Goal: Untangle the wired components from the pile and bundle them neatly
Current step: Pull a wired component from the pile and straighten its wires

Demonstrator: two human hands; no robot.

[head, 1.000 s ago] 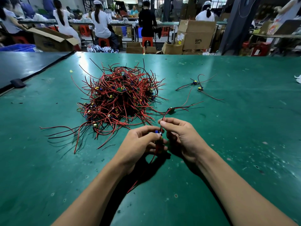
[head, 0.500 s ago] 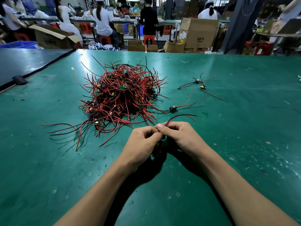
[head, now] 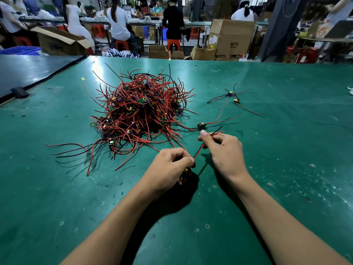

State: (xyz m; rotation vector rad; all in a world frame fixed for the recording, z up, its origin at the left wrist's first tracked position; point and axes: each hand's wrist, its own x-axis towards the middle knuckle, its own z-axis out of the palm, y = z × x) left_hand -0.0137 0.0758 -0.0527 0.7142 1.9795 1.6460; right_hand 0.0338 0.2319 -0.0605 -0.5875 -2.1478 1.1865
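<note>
I just pulled apart: my left hand [head: 172, 167] grips the component [head: 186, 170] (I think), right hand [head: 223, 150] pinches its wires [head: 198, 151] taut.

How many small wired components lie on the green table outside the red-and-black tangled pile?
3. Two blue-and-yellow components lie together far right; a green-board component lies just right of the tangled pile. The left hand grips another; the pile hides more.
</note>
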